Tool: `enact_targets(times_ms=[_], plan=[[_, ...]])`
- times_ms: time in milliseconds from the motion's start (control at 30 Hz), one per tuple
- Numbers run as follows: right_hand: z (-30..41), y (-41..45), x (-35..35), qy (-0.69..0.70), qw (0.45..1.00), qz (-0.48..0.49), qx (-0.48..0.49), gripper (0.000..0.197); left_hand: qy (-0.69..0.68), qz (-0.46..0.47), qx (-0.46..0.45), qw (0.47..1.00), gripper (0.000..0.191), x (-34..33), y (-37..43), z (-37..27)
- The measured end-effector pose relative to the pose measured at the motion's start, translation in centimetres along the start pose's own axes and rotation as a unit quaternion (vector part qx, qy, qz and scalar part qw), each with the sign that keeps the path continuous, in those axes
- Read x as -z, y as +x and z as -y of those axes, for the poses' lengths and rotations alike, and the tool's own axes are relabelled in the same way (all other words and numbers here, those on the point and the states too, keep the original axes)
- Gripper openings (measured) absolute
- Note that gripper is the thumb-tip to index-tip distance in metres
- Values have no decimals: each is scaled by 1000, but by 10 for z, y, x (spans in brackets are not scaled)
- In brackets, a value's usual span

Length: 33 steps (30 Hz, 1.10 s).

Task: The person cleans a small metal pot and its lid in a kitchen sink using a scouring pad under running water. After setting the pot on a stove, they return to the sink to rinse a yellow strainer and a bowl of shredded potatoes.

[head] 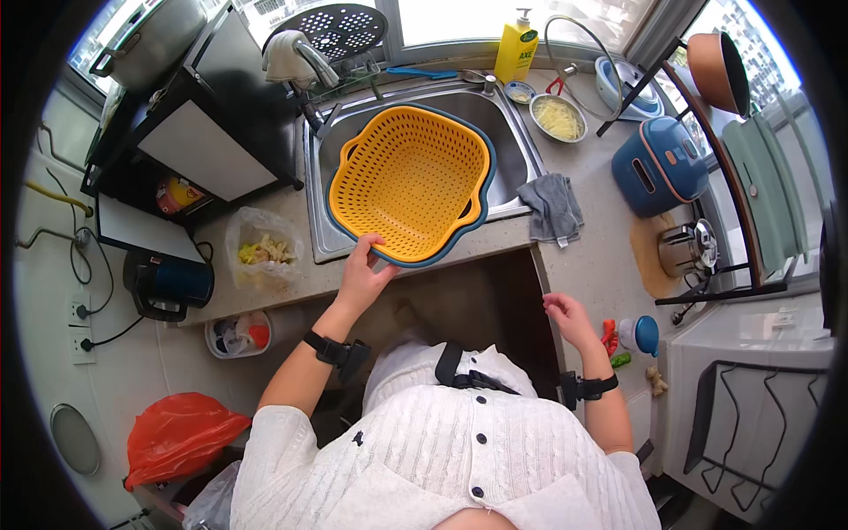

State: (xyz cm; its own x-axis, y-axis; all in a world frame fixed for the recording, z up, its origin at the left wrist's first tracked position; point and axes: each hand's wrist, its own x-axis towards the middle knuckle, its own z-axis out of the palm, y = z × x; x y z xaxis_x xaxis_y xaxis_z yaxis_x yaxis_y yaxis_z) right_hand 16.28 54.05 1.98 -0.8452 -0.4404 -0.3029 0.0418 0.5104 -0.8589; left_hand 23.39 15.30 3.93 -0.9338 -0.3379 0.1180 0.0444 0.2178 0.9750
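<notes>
My left hand (366,275) grips the near rim of a yellow plastic colander (414,185) nested in a dark blue basin (491,173). The pair sits over the steel sink (513,156) and hides much of it. My right hand (568,317) holds nothing; its fingers are loosely curled beside the right counter's edge. Right of the sink, a steel bowl (560,119) holds pale yellow shreds in liquid, and a small dish (519,92) stands by it. A grey cloth (551,204) lies at the sink's right front corner. Left of the sink is a clear plastic bag (265,248) with yellowish scraps.
A faucet (318,119) with a cloth over it rises at the sink's back left. A yellow soap bottle (516,52) stands behind. At right are a blue rice cooker (659,165), a metal rack (722,179), red peppers (609,336) and ginger (656,381). A blue kettle (173,281) is left.
</notes>
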Motion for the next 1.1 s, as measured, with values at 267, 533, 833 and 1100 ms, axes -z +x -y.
enact_targets(times_ms=[267, 533, 833, 1100], plan=[[22, 98, 22, 134, 989, -48, -47, 20, 156, 68, 23, 985, 50, 20, 113, 18], [73, 268, 69, 163, 982, -67, -63, 22, 263, 45, 52, 962, 51, 5, 155, 0], [203, 406, -41, -285, 944, 31, 165, 94, 428, 91, 71, 896, 49, -14, 162, -62], [193, 427, -76, -353, 918, -62, 172, 105, 472, 97, 49, 875, 51, -27, 175, -72]])
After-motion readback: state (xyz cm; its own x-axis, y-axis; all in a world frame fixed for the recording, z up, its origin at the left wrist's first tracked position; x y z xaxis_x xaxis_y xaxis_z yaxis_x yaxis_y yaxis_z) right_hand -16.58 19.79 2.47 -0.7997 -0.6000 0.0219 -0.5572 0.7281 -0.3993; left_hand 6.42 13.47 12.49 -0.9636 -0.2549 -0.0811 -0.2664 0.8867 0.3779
